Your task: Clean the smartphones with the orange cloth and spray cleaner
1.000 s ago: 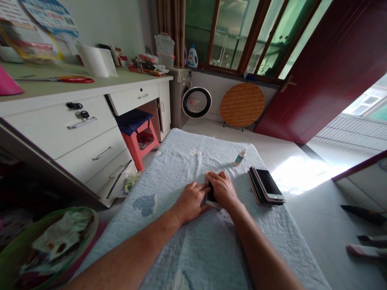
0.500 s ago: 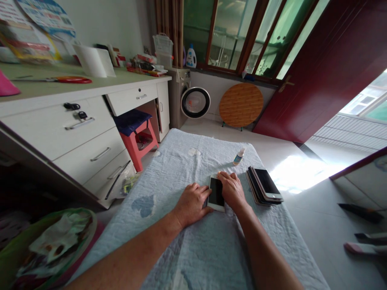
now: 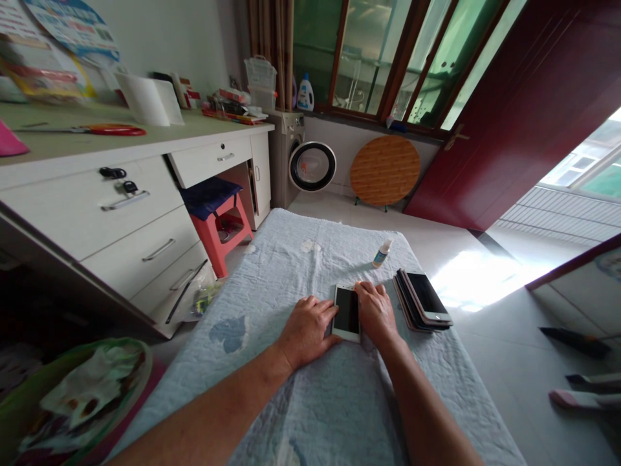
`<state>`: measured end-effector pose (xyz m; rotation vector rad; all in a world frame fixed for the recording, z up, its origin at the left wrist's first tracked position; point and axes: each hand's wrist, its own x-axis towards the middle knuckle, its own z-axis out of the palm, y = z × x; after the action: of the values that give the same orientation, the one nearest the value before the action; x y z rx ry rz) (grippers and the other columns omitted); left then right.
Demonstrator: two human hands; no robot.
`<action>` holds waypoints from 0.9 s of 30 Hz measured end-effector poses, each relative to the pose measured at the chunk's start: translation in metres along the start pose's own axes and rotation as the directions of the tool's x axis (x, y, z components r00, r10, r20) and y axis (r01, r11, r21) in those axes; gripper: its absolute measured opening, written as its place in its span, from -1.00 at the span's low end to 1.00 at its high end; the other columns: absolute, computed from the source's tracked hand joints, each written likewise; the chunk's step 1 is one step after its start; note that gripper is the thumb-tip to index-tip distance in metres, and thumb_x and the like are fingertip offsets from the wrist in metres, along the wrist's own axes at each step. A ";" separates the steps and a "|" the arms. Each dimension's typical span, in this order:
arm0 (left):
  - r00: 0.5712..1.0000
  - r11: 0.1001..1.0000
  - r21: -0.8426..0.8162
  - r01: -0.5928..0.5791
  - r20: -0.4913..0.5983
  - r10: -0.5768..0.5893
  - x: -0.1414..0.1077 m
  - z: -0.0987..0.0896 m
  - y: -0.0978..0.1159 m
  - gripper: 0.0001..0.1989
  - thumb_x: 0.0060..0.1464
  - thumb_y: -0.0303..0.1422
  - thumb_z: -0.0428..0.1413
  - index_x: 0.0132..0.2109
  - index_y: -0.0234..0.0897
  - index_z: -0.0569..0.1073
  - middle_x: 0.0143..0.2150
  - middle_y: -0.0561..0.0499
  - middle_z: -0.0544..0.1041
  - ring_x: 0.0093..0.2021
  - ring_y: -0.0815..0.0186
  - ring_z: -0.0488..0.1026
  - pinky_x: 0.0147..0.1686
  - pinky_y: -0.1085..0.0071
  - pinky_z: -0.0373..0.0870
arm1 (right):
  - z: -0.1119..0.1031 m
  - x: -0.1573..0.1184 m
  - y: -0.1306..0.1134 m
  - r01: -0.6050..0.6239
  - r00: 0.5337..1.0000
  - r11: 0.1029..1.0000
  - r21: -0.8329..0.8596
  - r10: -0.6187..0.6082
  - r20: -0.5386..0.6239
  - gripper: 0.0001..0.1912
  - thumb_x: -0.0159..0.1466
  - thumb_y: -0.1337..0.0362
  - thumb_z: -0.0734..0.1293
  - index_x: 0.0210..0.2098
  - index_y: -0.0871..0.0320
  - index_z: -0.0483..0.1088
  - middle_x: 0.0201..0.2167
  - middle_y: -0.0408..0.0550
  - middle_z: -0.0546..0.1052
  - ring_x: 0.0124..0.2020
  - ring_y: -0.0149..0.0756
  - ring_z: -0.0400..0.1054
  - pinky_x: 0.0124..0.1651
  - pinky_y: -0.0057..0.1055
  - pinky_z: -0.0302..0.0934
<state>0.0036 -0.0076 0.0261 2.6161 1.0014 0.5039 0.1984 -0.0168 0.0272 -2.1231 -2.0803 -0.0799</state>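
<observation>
A white-framed smartphone point(image 3: 347, 312) with a dark screen lies face up on the patterned bedspread. Along its left edge are the fingertips of my left hand point(image 3: 309, 329), with the thumb near the lower left corner. My right hand point(image 3: 376, 312) has its fingers curled against the phone's upper right edge; its palm side is hidden. To the right rests a stack of several phones point(image 3: 423, 300), the top one white-framed with a black screen. Beyond my right hand stands a small spray bottle point(image 3: 381, 254) with a blue label.
A white desk point(image 3: 130, 194) runs along the left, with a red stool point(image 3: 220, 226) beneath it. At lower left is a bin point(image 3: 145, 362) holding crumpled tissues. A washing machine point(image 3: 286, 158) with its door open and a round wooden tabletop point(image 3: 385, 169) stand at the back.
My right hand has shifted slightly right and down, from over the phone's top right part to its right edge, uncovering more of the screen. My left hand stays in place.
</observation>
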 end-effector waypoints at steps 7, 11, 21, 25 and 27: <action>1.000 1.000 0.006 -0.011 -0.023 0.011 -0.001 0.002 0.000 -0.49 0.07 -0.01 0.11 0.07 -0.21 0.39 0.01 -0.10 0.47 -0.06 0.07 0.36 -0.01 0.15 0.25 | -0.012 -0.002 0.002 0.043 0.997 0.999 0.028 -0.045 0.067 -0.74 0.27 0.40 0.15 -0.29 0.13 0.48 -0.26 0.00 0.49 -0.24 -0.22 0.22 -0.15 -0.35 0.04; 0.999 1.000 0.005 -0.015 -0.036 0.016 -0.001 0.004 -0.001 -0.51 0.09 -0.02 0.09 0.07 -0.22 0.38 0.02 -0.11 0.46 -0.07 0.08 0.36 -0.01 0.15 0.26 | -0.015 -0.001 0.007 0.133 0.985 0.987 0.088 -0.142 0.100 -0.74 0.26 0.44 0.16 -0.33 0.13 0.48 -0.30 -0.05 0.50 -0.27 -0.28 0.24 -0.12 -0.39 0.04; 0.999 0.999 -0.010 -0.035 -0.027 0.035 0.000 0.008 -0.005 -0.48 0.11 -0.02 0.08 0.09 -0.28 0.39 0.01 -0.15 0.45 -0.04 0.08 0.35 -0.01 0.14 0.28 | -0.005 0.002 -0.003 0.112 0.992 0.990 0.087 -0.116 0.040 -0.69 0.30 0.42 0.13 -0.08 0.12 0.41 -0.12 0.00 0.47 -0.18 -0.22 0.21 -0.07 -0.34 0.05; 0.999 0.999 -0.027 -0.037 -0.023 0.037 0.000 0.007 -0.004 -0.52 0.13 -0.03 0.05 0.07 -0.25 0.39 -0.02 -0.13 0.45 -0.04 0.08 0.36 -0.01 0.14 0.29 | -0.003 0.003 -0.020 0.184 0.981 0.975 0.127 -0.189 0.031 -0.68 0.30 0.41 0.15 0.00 0.12 0.36 -0.07 -0.02 0.45 -0.16 -0.22 0.19 -0.06 -0.37 0.07; 0.999 0.999 -0.033 -0.034 -0.018 0.033 0.000 0.005 -0.003 -0.52 0.13 -0.03 0.07 0.07 -0.23 0.38 -0.01 -0.11 0.45 -0.05 0.09 0.36 0.00 0.15 0.29 | -0.004 0.002 -0.028 0.253 0.965 0.953 0.165 -0.261 0.028 -0.70 0.32 0.38 0.16 0.01 0.12 0.36 -0.06 -0.03 0.45 -0.16 -0.23 0.19 -0.07 -0.38 0.08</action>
<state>0.0042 -0.0060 0.0203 2.6074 0.9475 0.5471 0.1711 -0.0149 0.0340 -1.7722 -2.2957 0.1063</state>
